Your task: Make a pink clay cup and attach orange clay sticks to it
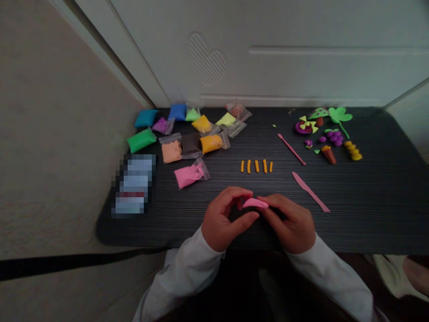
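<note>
Over the front part of the dark table, a small pink piece of modelling clay (pixel 255 203), flattened and slightly curved, is between my two hands. My right hand (pixel 293 223) pinches its right end. My left hand (pixel 223 219) curls round its left end, fingertips at the far side and thumb at the near side; the exact contact is partly hidden. Just beyond my hands lie several short orange clay strips (pixel 257 166) in a row. A pink clay knife (pixel 310 191) and a thin pink modelling tool (pixel 291 149) lie to the right.
Packets of coloured clay fill the back left, with an opened pink packet (pixel 189 175) closest. A blurred-out flat object (pixel 136 185) lies at the left edge. Finished clay figures, including purple grapes (pixel 333 137) and a green flower (pixel 340 115), stand back right. A white panel (pixel 284 76) rises behind.
</note>
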A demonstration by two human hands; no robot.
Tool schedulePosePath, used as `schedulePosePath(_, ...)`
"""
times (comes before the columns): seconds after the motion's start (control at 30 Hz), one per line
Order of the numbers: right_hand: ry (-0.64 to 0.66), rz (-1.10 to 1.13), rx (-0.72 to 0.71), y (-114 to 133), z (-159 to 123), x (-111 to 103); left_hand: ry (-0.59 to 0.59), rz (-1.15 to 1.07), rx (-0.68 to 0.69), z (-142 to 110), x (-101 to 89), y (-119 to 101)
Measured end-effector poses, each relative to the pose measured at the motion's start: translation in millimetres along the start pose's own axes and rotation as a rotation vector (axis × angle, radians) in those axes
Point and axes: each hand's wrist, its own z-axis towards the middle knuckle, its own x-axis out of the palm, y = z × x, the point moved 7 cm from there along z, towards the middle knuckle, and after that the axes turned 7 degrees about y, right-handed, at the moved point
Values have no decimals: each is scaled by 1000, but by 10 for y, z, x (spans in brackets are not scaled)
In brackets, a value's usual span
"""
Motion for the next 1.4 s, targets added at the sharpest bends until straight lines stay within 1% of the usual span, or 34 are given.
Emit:
schedulePosePath(0.1,21,11,-10,16,6,8,6,93,-28,3,6,7)
schedulePosePath(0.17,42,8,-24,30,13,20,-7,166,-12,11,-4,-18)
schedulePosePath(0.33,-37,-43,-57,53,15,-23,-36,352,64,32,0,-116)
schedulePosePath(0.5,-52,-31,-69,49,17,-25,-12,456,68,33,52,-147)
schedulePosePath(0.63,-46,-14,-54,30,19,-24,-4,481,72,25,71,-155)
schedulePosePath(0.8,-45,16,-70,44,23,-33,-18,503,77,31,82,-176)
schedulePosePath(1.0,-52,2,-88,57,15,-46,-3,488,74,32,98,-202)
schedulePosePath(1.2,-78,20,-78,63,12,-72,-57,442,72,5,50,-186)
schedulePosePath(1.4,-75,35,-68,38,-9,-70,-50,441,70,-2,55,-166)
